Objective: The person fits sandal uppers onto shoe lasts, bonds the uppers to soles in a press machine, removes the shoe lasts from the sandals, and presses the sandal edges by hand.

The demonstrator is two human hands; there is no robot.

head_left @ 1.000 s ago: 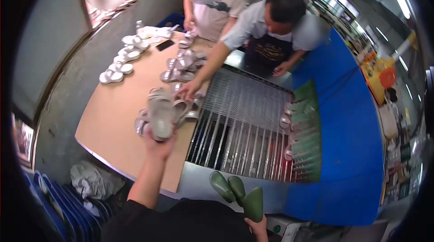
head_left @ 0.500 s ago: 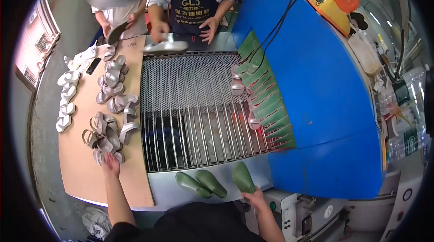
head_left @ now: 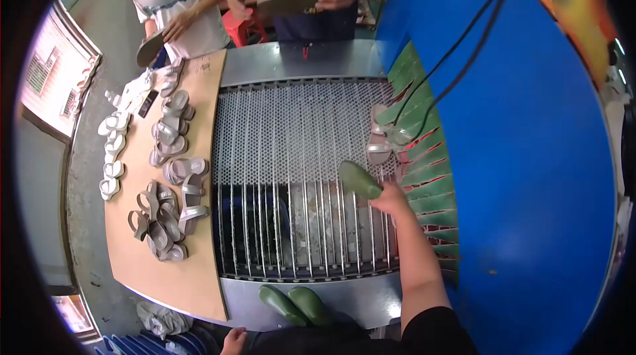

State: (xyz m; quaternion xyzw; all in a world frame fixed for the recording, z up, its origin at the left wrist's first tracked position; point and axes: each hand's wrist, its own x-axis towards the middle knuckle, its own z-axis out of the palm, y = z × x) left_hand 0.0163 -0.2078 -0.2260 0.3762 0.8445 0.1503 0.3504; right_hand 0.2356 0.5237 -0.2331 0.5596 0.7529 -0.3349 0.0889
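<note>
My right hand (head_left: pixel 392 200) grips a green shoe last (head_left: pixel 360 180) by one end and holds it over the metal conveyor (head_left: pixel 285 113). Beyond it, a pair of pinkish sandals (head_left: pixel 379 149) sits on the belt beside the green strip curtain (head_left: pixel 427 176). Two more green shoe lasts (head_left: pixel 281 303) lie side by side on the steel ledge close to my body. My left hand (head_left: pixel 234 341) is low at the bottom of the view, near the table's front edge and away from the sandals; its fingers are too little seen to judge.
Several grey-pink sandals (head_left: pixel 165 219) and a row of white sandals (head_left: pixel 112 156) stand on the tan board (head_left: pixel 199 289) at left, with a phone (head_left: pixel 148 104). Across the conveyor, two people handle shoes. A blue machine housing (head_left: pixel 530 156) with hanging black cables (head_left: pixel 474 43) borders the right.
My right hand has carried the green shoe last forward from the ledge to over the conveyor. My left hand has drawn back from the sandals toward my body. The view has shifted.
</note>
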